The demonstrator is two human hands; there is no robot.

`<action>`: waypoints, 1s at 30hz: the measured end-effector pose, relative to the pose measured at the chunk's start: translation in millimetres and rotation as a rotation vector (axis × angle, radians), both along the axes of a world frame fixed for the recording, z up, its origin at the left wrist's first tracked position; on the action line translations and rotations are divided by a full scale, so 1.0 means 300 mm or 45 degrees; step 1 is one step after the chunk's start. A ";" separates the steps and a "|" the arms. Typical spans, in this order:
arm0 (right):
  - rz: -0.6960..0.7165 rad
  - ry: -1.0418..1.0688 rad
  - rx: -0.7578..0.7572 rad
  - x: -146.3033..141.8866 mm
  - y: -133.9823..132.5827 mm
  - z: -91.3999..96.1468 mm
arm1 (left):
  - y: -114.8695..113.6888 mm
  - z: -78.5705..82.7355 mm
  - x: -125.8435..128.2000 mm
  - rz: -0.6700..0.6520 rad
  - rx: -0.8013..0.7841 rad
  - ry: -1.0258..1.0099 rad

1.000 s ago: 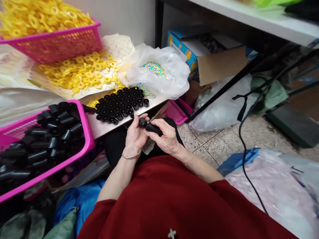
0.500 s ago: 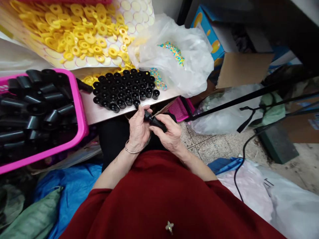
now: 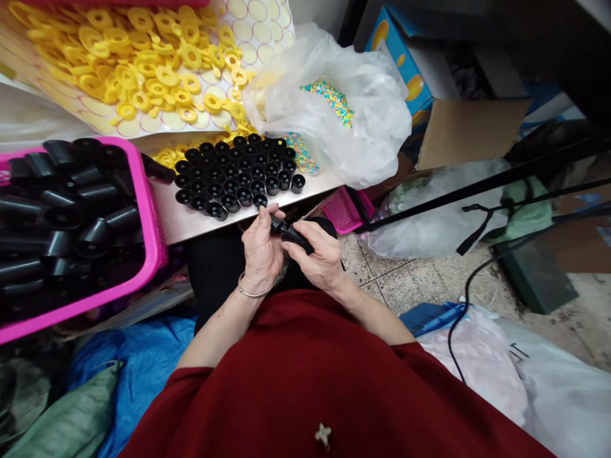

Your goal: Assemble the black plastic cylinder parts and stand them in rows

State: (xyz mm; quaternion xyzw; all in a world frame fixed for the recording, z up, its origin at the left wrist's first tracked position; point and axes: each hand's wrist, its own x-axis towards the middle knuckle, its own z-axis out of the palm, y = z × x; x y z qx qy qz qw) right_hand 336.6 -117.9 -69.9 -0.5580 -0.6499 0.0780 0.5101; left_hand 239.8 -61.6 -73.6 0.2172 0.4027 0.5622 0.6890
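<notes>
My left hand [image 3: 260, 251] and my right hand [image 3: 319, 257] meet over my lap, both closed on one small black plastic piece [image 3: 289, 233] that sticks out between the fingertips. My left wrist wears a thin bangle. Just beyond the hands, at the near edge of a board [image 3: 184, 219], stand several black caps [image 3: 237, 173] in tight rows. A pink basket [image 3: 147, 219] to the left is full of black tubes [image 3: 62, 207].
Yellow plastic rings [image 3: 143, 63] lie heaped at the back on a white sheet. A clear bag [image 3: 344, 108] of small pastel beads sits right of the caps. A blue-and-yellow cardboard box [image 3: 420, 83], black cables [image 3: 477, 280] and plastic bags crowd the tiled floor on the right.
The view tilted down and nearer to the board over the last second. My hands stayed together on the black piece, its two parts now pressed closer into one.
</notes>
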 end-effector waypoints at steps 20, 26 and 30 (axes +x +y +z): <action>0.009 0.145 -0.073 -0.009 -0.006 -0.030 | -0.010 -0.019 0.006 0.027 0.054 0.121; -0.031 0.120 -0.107 -0.025 -0.002 -0.047 | -0.075 -0.066 -0.005 -0.145 0.172 0.278; 0.018 -0.039 -0.081 -0.011 0.014 -0.067 | -0.086 -0.124 -0.038 -0.303 0.386 0.436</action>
